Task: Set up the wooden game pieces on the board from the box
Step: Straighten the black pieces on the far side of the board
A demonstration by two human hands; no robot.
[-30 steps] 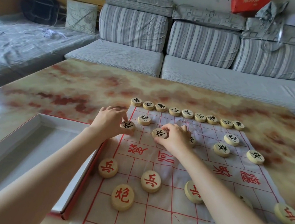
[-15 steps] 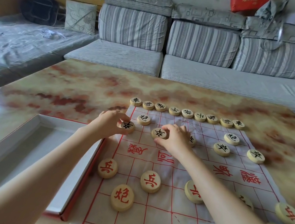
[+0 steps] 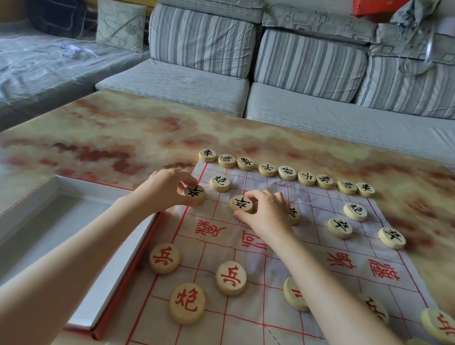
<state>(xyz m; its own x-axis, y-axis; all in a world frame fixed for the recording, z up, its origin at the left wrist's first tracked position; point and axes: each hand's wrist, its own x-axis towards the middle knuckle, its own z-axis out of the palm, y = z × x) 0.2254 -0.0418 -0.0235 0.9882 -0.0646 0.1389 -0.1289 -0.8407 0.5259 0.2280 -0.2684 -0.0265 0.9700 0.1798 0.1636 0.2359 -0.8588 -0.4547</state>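
A white paper board point(image 3: 308, 271) with red grid lines lies on the marbled table. Round wooden pieces stand on it: a far row with black characters point(image 3: 286, 173) and red-lettered pieces point(image 3: 231, 278) near me. My left hand point(image 3: 165, 189) pinches a black soldier piece point(image 3: 194, 193) at the board's left edge. My right hand point(image 3: 266, 210) pinches a second black soldier piece point(image 3: 241, 203) one column further right. Another piece point(image 3: 293, 215) is half hidden behind my right hand. The white box point(image 3: 41, 235) with a red rim sits left of the board, empty where visible.
The marbled table point(image 3: 138, 138) stretches beyond the board. Grey striped sofa cushions point(image 3: 308, 64) run along the far side. A plastic-covered seat point(image 3: 32, 68) lies at the far left. My right forearm crosses over red pieces at the lower right.
Both hands stay on their soldier pieces. My left hand's fingers have curled tighter round its piece, which has edged slightly right onto the board's left line.
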